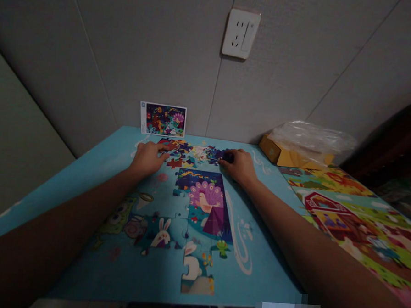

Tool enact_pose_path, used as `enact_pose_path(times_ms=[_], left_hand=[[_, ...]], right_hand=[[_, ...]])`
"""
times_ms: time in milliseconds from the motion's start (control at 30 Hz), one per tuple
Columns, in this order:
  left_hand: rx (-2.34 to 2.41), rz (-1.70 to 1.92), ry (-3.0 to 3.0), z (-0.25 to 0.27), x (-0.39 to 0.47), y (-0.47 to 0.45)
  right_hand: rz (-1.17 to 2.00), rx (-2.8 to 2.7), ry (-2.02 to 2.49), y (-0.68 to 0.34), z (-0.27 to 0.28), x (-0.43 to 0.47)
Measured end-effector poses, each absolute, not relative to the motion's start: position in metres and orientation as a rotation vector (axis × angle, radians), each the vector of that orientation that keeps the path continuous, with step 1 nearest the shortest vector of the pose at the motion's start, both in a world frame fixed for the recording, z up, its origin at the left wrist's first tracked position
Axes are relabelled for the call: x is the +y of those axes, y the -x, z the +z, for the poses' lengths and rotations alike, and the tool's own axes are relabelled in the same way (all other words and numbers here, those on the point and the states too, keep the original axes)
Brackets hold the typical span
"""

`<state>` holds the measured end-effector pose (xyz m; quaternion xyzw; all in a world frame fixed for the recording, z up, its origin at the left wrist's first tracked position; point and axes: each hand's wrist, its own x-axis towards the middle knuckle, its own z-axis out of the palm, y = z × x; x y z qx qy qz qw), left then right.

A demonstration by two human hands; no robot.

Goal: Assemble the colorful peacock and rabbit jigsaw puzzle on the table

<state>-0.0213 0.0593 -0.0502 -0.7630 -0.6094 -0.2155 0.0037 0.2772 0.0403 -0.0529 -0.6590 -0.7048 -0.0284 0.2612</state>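
Loose jigsaw puzzle pieces (175,163) lie in a heap at the back of the blue table. My left hand (147,158) rests at the heap's left edge, thumb and forefinger apart at the pieces. At the right end, my right hand (240,166) pinches a dark puzzle piece (229,156), mostly covered by the fingers. Nearer to me lies a partly joined puzzle (208,200) with a pink peacock, and a rabbit section (162,234) extends to its left. A picture card (165,120) of the scene leans against the wall behind the heap.
A yellow box (288,153) with clear plastic wrap (310,134) stands at the back right. In front of it lies a colourful farm-scene picture (367,227). The blue tabletop (98,166) has printed cartoon figures and meets a grey wall with a socket (241,34).
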Motion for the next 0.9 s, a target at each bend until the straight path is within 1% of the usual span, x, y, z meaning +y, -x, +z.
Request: enact_pose_path(times_ms=[100,167,233,300,400,467,533,633,700,767,833,900], left_hand=[[-1.900,-0.663,2.389,-0.048,0.059,0.020],[-1.865,-0.790,2.415,-0.044,0.056,0.018],[-1.775,-0.989,2.483,-0.040,0.050,0.013],[-1.618,-1.144,2.611,-0.037,0.041,0.006],[-1.315,-1.192,2.891,-0.037,0.029,-0.004],[-1.168,-1.149,3.013,-0.039,0.023,-0.009],[-1.083,-1.099,3.048,-0.042,0.021,-0.011],[-1.025,-1.108,3.007,-0.043,0.021,-0.009],[-1.042,-1.148,2.950,-0.042,0.024,-0.007],[-1.152,-1.179,2.856,-0.040,0.026,-0.005],[-1.370,-1.177,2.715,-0.038,0.029,-0.002],[-1.606,-1.150,2.560,-0.036,0.033,0.001]], right_hand=[[-0.055,-1.838,1.754,-0.277,-0.051,0.040],[0.055,-1.741,1.644,-0.274,-0.050,0.038],[0.260,-1.640,1.465,-0.267,-0.049,0.035],[0.545,-1.558,1.269,-0.257,-0.048,0.028],[0.921,-1.488,1.086,-0.239,-0.045,0.015],[1.037,-1.490,1.025,-0.230,-0.044,0.008],[1.073,-1.507,1.000,-0.226,-0.043,0.004],[1.026,-1.579,1.020,-0.230,-0.043,0.006],[0.881,-1.625,1.080,-0.240,-0.044,0.011],[0.625,-1.613,1.222,-0.257,-0.043,0.019],[0.317,-1.545,1.462,-0.275,-0.042,0.027],[0.094,-1.506,1.694,-0.292,-0.042,0.034]])
